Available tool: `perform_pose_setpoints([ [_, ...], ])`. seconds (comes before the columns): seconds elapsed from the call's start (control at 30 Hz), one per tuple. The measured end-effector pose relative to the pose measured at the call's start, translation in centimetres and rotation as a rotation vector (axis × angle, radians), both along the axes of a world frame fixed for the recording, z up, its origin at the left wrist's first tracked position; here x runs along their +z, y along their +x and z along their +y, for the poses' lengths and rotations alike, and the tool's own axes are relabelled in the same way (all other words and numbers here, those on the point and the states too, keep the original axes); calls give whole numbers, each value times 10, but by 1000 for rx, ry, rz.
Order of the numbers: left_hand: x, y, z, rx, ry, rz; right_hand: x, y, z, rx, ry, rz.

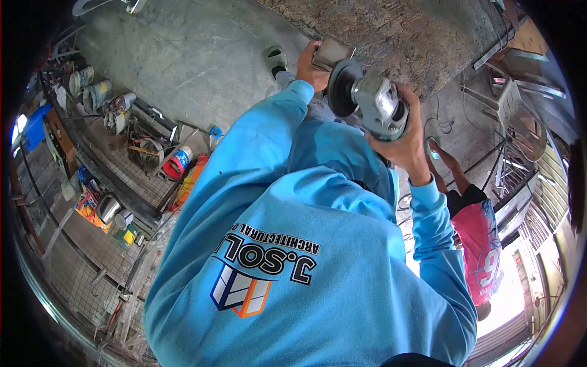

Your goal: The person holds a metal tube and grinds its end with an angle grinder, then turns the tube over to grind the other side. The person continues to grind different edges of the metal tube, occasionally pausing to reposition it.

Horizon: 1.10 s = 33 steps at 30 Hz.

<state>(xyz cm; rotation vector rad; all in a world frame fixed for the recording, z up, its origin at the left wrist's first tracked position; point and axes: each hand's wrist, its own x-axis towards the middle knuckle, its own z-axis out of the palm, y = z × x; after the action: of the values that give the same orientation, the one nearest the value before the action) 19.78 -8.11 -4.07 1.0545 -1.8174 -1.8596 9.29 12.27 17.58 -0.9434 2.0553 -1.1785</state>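
Observation:
My left hand (313, 74) is closed around a short piece of rectangular metal tube (333, 54), its brownish flat face turned up. In my right hand (408, 144) is an angle grinder (378, 105), gripped around its body behind the silver gear head. The grinder's dark round disc (343, 87) faces left and overlaps the lower edge of the tube in this view. Both hands are out in front of my body, in light blue sleeves.
A rough brown worktop (391, 43) lies ahead. Another person in a pink shirt (480, 251) is at the right, near a plastic chair (498, 104). Buckets (98, 95), a red-and-white pail (177, 160) and tools crowd a rack at left. A shoe (277, 58) shows on the concrete floor (177, 55).

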Motion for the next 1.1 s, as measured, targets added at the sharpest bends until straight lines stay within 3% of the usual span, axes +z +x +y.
perform_pose_setpoints([
  [0.17,3,-3,1,-15,-40,5,-7,-4,4,20,13,-114],
  [0.3,-14,-4,-1,-32,-97,-18,-12,-12,-6,-25,11,-48],
  [0.4,-16,-1,-1,-74,-289,-101,-22,-8,-2,-69,-35,-118],
  [0.47,6,-2,-1,-33,-50,-51,-23,0,0,-36,-110,-41],
  [0.5,-4,-2,-3,-34,-50,-54,-22,3,2,-37,-110,-44],
  [0.57,-39,-4,-9,-22,454,140,-21,7,3,-13,-105,-60],
  [0.6,-30,-4,-13,-23,454,138,-21,7,3,-16,-107,-76],
  [0.67,4,-6,-21,284,1497,464,-26,4,2,-39,-111,-80],
  [0.7,8,-4,-14,282,1498,461,-28,2,1,-58,-114,-82],
  [0.77,14,-5,-2,-52,119,-36,-30,-3,-2,-78,-98,-54],
  [0.8,12,-2,-2,-52,120,-36,-29,-5,-3,-96,-81,-26],
  [0.87,8,3,-8,-182,-201,95,-26,-5,-2,-79,-77,-5],
  [0.9,7,-1,-10,-179,-201,96,-25,-5,-2,-61,-72,17],
  [0.97,4,-11,-14,308,1434,476,-23,1,4,-43,-64,0],
  [1.1,-8,-14,-12,360,1398,393,-10,4,8,14,-5,44],
])
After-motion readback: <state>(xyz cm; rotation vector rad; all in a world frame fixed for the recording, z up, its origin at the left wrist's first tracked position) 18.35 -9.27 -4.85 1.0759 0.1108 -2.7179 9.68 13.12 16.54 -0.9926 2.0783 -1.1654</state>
